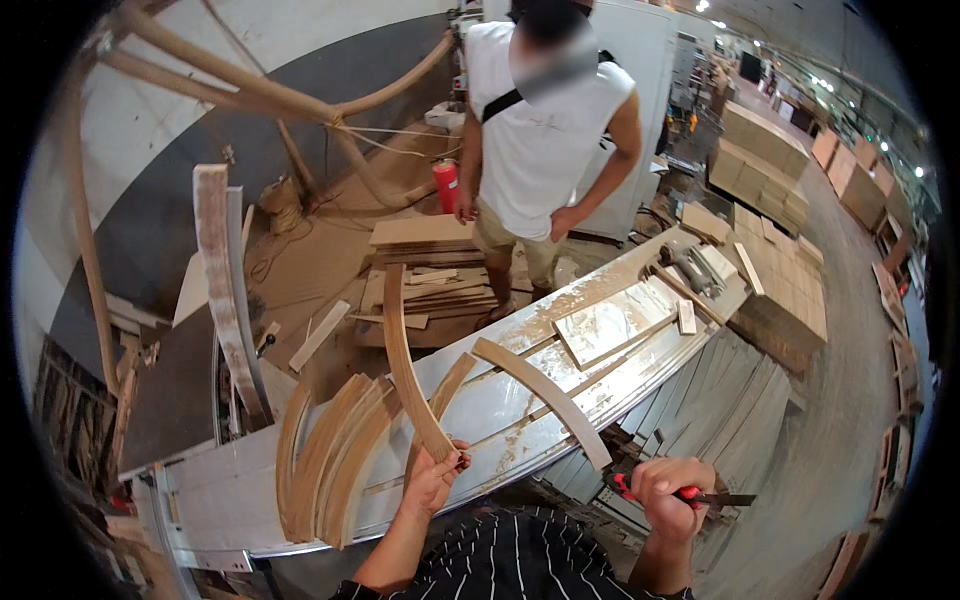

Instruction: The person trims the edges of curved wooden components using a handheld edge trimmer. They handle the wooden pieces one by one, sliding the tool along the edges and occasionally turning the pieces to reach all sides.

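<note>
My left hand (pixel 430 482) grips the lower end of a curved wooden strip (pixel 401 355), which stands up over the metal table (pixel 480 470). In my right hand (pixel 675 492), off the table's near edge, is a hand tool with a red-and-black handle and a dark flat blade (pixel 730 499); its exact kind is unclear. Beside my left hand another curved piece (pixel 455 385) is partly hidden behind the held strip. A third curved strip (pixel 550 398) lies between my hands, its near end reaching the table edge. Several curved pieces (pixel 335 460) stand grouped to the left.
A person in a white sleeveless top (pixel 550 130) stands across the table. A pale flat board (pixel 615 322) and a power tool (pixel 690 270) lie toward the far right end. Tall boards (pixel 225 280) rise at left. Stacked panels (pixel 780 280) stand beyond the table; hoses (pixel 230 90) hang behind.
</note>
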Demonstrator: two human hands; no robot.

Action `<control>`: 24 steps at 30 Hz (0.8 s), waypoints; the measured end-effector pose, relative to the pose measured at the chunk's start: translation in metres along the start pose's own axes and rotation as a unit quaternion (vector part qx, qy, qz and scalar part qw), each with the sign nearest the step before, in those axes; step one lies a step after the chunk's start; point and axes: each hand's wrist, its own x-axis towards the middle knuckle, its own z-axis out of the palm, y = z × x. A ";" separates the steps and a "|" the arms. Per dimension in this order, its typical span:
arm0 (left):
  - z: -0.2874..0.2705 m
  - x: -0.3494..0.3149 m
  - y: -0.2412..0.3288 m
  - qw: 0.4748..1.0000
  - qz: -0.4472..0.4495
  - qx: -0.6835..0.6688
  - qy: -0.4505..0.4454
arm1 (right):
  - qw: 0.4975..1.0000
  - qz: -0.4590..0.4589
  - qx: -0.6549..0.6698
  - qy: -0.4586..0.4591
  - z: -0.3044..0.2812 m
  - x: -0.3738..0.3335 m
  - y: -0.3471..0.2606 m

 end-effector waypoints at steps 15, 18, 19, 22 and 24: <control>0.018 0.014 -0.013 0.999 -0.047 -0.026 -0.005 | 0.915 0.378 0.041 0.134 -0.005 0.051 0.082; 0.018 0.010 -0.016 0.998 -0.049 -0.024 -0.016 | 0.908 0.402 0.026 0.115 -0.014 0.029 0.077; 0.016 0.008 -0.019 0.998 -0.049 -0.027 -0.020 | 0.901 0.415 0.015 0.126 -0.019 0.018 0.077; 0.003 0.001 -0.029 0.998 -0.039 0.046 -0.031 | 0.876 0.449 -0.006 0.175 -0.043 -0.021 0.082; -0.007 -0.001 -0.033 0.992 -0.033 0.113 -0.033 | 0.854 0.469 0.006 0.224 -0.062 -0.050 0.089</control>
